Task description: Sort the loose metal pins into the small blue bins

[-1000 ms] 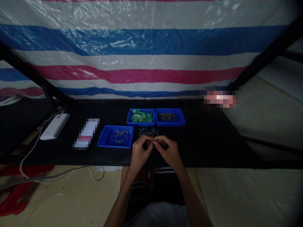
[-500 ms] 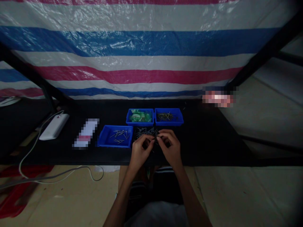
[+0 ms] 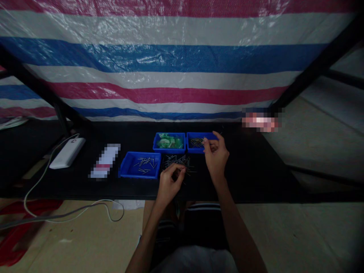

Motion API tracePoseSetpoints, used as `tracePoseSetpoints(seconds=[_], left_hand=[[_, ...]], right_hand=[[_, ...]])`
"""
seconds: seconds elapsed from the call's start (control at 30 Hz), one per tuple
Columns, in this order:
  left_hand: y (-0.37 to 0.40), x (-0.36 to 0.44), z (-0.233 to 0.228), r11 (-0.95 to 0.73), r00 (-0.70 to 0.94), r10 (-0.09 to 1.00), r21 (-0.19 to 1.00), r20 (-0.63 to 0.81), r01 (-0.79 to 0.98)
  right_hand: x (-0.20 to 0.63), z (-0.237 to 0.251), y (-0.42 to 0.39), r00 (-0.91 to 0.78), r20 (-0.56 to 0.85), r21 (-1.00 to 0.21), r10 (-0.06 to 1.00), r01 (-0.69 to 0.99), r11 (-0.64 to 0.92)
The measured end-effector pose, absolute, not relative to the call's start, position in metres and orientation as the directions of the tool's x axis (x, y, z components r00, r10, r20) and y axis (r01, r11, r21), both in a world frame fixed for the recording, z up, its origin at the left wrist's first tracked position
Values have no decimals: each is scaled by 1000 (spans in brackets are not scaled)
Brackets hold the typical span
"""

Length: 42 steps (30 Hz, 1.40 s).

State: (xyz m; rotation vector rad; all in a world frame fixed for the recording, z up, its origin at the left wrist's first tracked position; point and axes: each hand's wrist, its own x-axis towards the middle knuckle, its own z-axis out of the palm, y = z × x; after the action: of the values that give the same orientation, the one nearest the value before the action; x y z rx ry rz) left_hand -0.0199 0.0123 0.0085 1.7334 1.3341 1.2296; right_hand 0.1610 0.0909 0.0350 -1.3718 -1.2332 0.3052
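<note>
My left hand is closed in a pinch at the near edge of a loose pile of thin silvery metal pins, like nails or screws, on the black table. What its fingertips hold is too small to make out. Over the right side of the back right blue tray is my right hand, with thumb and forefinger pressed together. Brassy pins lie in that tray beside the fingertips. Anything in this pinch is also hidden or too small to name.
The back left blue tray holds green-and-clear plastic packets. Some silvery pins lie in the front left blue tray. Farther left are a blurred-out flat object and a white power bank with a cable. Striped sheeting hangs behind.
My right hand has left its place beside my left hand and moved up and right to the back right tray. My left hand stays pinched by the pile. The view has shifted slightly.
</note>
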Motion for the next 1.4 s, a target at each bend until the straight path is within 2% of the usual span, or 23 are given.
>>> tracePoseSetpoints(seconds=[0.1,0.27,0.4,0.57,0.73,1.07,1.2,1.4], left_hand=[[12,-21,9,-287,57,957,887,286,362],[12,-22,8,-264,49,963,902,264,343],[12,-22,8,-260,54,965,902,258,345],[12,-21,8,-270,44,962,902,271,337],[13,-21,1,-255,15,965,915,263,312],[15,-22,1,-301,37,951,891,308,339],[14,-24,-1,-295,37,953,892,301,343],[14,-25,-2,-291,44,954,883,296,369]], right_hand=[[163,26,68,350,482,-808,803,531,253],[163,4,32,8,389,-704,921,647,292],[161,-3,29,-105,317,-613,943,736,288],[160,-1,34,-119,298,-617,947,733,286],[157,2,29,-105,339,-715,935,617,328],[137,12,22,-116,497,-779,860,377,501],[132,8,21,-107,490,-815,865,296,498],[132,8,20,-119,434,-849,893,277,450]])
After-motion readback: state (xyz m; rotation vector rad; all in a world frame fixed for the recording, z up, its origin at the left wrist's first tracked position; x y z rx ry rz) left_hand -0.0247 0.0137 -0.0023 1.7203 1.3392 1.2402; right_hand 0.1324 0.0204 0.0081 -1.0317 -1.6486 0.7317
